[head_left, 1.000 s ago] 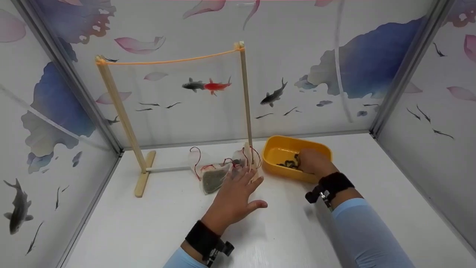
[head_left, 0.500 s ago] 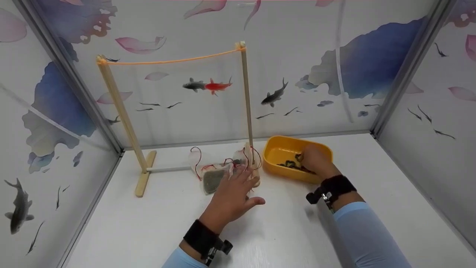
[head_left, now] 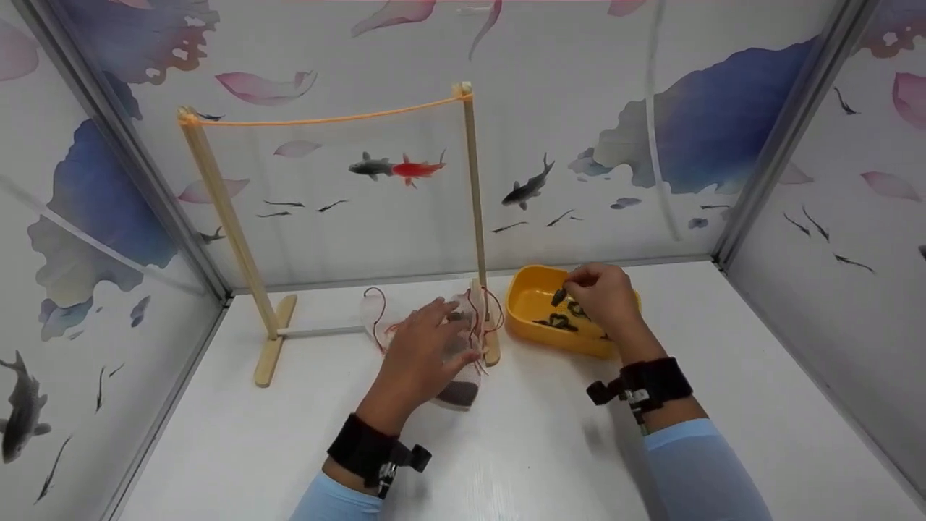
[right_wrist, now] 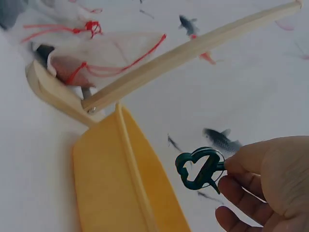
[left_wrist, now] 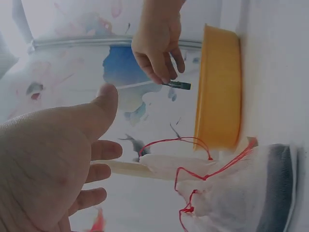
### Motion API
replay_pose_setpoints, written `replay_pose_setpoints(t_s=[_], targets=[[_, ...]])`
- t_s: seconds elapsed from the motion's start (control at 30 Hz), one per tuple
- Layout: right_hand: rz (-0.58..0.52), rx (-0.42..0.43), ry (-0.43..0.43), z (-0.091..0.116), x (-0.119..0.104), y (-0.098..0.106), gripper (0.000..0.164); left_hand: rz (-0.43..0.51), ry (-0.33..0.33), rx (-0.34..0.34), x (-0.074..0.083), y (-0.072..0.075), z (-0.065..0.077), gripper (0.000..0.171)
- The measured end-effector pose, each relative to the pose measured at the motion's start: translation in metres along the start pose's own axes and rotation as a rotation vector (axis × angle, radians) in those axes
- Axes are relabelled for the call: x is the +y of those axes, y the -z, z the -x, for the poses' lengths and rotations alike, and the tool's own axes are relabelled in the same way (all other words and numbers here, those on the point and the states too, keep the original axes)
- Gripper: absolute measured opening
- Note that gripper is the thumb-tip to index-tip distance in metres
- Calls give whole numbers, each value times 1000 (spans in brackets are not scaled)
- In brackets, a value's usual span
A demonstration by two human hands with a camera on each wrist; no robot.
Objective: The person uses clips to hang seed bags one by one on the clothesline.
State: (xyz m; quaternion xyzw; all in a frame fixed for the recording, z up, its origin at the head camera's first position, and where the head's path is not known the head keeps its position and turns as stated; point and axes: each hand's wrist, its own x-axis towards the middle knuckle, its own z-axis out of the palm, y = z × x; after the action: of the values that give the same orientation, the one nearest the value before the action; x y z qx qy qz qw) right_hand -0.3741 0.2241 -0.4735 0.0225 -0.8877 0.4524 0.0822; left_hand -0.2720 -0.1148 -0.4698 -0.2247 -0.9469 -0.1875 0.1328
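My right hand point(head_left: 608, 300) is raised over the yellow plastic tub point(head_left: 553, 339), pinching a small dark green plant clip point(right_wrist: 207, 170) between thumb and fingertips. The right wrist view shows the clip's scalloped jaws and a thin wire ring around it. Several more green clips point(head_left: 559, 322) lie in the tub. My left hand point(head_left: 416, 358) is spread, fingers apart, over white mesh drawstring bags point(left_wrist: 231, 188) with red cords, partly hiding them in the head view. One bag has a dark filling point(head_left: 457, 394) at its bottom.
Behind the bags stands a wooden frame with a left post point(head_left: 228, 224) and right post point(head_left: 474, 188), an orange cord point(head_left: 325, 119) strung between their tops. A white rod point(head_left: 322, 331) joins the bases. Patterned walls enclose the white table point(head_left: 542, 449).
My right hand has lifted out of the tub with one green clip. My left hand has shifted slightly left, and the bag with dark filling now shows below it.
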Motion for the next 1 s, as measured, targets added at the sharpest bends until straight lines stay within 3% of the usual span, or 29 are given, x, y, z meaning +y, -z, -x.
replay_pose_setpoints(t_s=[0.13,0.23,0.43,0.6,0.8,1.0], targets=[[-140,21,72,14,-25,-18,20,98,18,133,-8,13,-1,39],[-213,-1,141,28,-45,-35,19,156,39,173,-11,19,0,38],[-335,-60,339,56,-78,-65,10,258,121,129,-10,25,4,56],[-392,-121,466,69,-92,-79,15,305,129,113,-4,25,6,66],[-421,-188,480,77,-95,-83,14,238,80,145,-1,22,7,52],[-404,-213,467,77,-94,-80,13,216,26,146,0,22,7,49]])
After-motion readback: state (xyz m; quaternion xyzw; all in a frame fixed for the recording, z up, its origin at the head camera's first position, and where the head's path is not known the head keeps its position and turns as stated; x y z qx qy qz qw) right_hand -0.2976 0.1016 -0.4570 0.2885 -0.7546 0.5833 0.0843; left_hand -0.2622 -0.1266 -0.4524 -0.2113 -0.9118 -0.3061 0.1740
